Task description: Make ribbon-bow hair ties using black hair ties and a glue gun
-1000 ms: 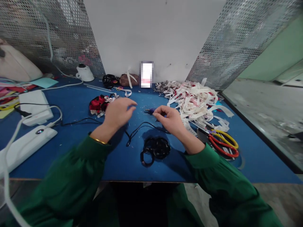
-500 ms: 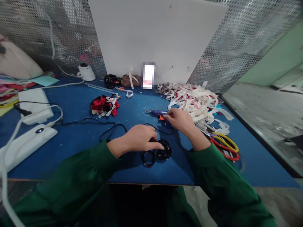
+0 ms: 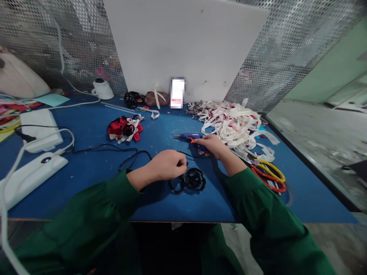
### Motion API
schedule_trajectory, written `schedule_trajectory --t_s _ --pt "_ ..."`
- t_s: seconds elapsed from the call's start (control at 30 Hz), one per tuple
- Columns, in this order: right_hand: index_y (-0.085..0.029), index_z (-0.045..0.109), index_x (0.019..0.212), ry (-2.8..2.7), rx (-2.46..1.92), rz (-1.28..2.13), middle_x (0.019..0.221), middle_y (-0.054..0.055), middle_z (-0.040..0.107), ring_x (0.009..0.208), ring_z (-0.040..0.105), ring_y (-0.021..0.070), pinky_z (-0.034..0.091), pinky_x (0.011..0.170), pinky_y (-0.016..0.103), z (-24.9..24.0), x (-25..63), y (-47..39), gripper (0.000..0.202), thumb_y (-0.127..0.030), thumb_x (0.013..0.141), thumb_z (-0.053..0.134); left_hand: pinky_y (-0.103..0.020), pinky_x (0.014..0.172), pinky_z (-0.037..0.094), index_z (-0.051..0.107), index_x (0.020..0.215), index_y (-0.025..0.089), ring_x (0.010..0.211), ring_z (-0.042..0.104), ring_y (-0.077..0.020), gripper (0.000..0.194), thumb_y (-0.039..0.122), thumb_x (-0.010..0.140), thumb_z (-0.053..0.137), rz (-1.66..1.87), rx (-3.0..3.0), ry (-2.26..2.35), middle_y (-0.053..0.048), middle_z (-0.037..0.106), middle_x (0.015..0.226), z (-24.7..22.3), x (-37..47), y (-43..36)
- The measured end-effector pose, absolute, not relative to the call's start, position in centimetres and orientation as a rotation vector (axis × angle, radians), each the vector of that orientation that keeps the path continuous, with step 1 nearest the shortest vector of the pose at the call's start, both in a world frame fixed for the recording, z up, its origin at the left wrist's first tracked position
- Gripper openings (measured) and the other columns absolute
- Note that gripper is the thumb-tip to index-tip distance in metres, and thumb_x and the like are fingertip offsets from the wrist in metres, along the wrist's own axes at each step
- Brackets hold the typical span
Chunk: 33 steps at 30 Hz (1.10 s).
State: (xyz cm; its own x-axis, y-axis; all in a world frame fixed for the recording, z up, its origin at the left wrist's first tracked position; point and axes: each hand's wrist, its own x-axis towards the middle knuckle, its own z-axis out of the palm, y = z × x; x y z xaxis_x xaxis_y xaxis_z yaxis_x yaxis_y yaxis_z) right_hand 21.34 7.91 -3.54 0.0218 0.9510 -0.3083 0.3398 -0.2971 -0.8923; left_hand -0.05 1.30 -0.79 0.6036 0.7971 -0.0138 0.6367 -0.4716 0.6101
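Right hand (image 3: 211, 144) holds a blue hot glue gun (image 3: 190, 135) by its grip, thumb or finger near the orange trigger (image 3: 192, 140), nozzle pointing left. Left hand (image 3: 168, 166) is curled narrow, just beside the black hair ties (image 3: 195, 180); whether it grips a black band, I cannot tell. Pale lettering on a dark packet (image 3: 271, 184) right of the gun-holding hand, under red- and yellow-handled scissors (image 3: 269, 175), is too small to read; the phone screen (image 3: 177, 93) beyond both hands is pixelated. Around them spreads a blue surface (image 3: 160, 206), with white ribbon scraps (image 3: 237, 124) past the gun hand. Farther off stand a white board (image 3: 186, 46) and perforated metal panels (image 3: 286, 46); a green wall (image 3: 338, 65) and grey floor (image 3: 309, 126) lie rightward
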Motion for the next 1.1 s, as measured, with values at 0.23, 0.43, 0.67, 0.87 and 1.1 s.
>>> schedule_trajectory --t_s 0.23,0.43,0.67,0.87,1.1 --pt "-0.018 0.059 0.077 -1.046 -1.363 1.302 0.075 0.003 0.069 0.053 0.064 0.0117 0.045 0.039 0.020 -2.5 20.3 7.3 0.020 -0.029 0.068 0.072 -0.027 0.061 0.038 0.062 0.070 0.018 0.062 0.049 -0.0126 0.017 0.032 0.080 0.062 0.926 1.520 1.152 0.001 0.060 0.066 0.3 -0.4 2.1" --pt "-0.019 0.066 0.085 -0.822 -1.027 1.421 0.094 0.002 0.075 0.050 0.051 0.0059 0.046 0.042 0.019 -0.1 20.4 5.9 0.020 -0.028 0.069 0.073 -0.026 0.053 0.031 0.059 0.075 0.019 0.053 0.041 -0.0099 0.016 0.033 0.083 0.061 0.932 1.369 1.050 -0.001 0.068 0.070 0.7 -0.3 2.0" --pt "-0.019 0.067 0.081 -0.911 -0.961 1.342 0.098 0.005 0.078 0.048 0.047 0.0052 0.042 0.045 0.022 0.7 19.7 3.9 0.021 -0.025 0.067 0.081 -0.025 0.054 0.033 0.064 0.087 0.019 0.052 0.044 -0.0083 0.017 0.035 0.081 0.067 0.938 1.254 0.957 0.000 0.069 0.069 0.7 -0.2 1.8" --pt "-0.019 0.071 0.086 -0.941 -0.963 1.338 0.076 0.000 0.071 0.046 0.044 0.0070 0.042 0.048 0.025 -0.1 19.7 3.5 0.020 -0.033 0.072 0.076 -0.029 0.072 0.045 0.069 0.084 0.016 0.072 0.062 -0.0139 0.021 0.025 0.067 0.079 0.732 1.312 0.867 -0.002 0.069 0.077 -0.3 0.1 1.4" --pt "-0.018 0.070 0.082 -0.977 -0.974 1.306 0.063 -0.004 0.062 0.047 0.045 0.0071 0.039 0.049 0.024 -0.4 19.2 3.3 0.022 -0.029 0.068 0.083 -0.026 0.066 0.039 0.059 0.079 0.017 0.071 0.051 -0.0119 0.021 0.035 0.086 0.066 0.857 1.375 0.822 -0.004 0.069 0.093 0.4 0.1 1.2"
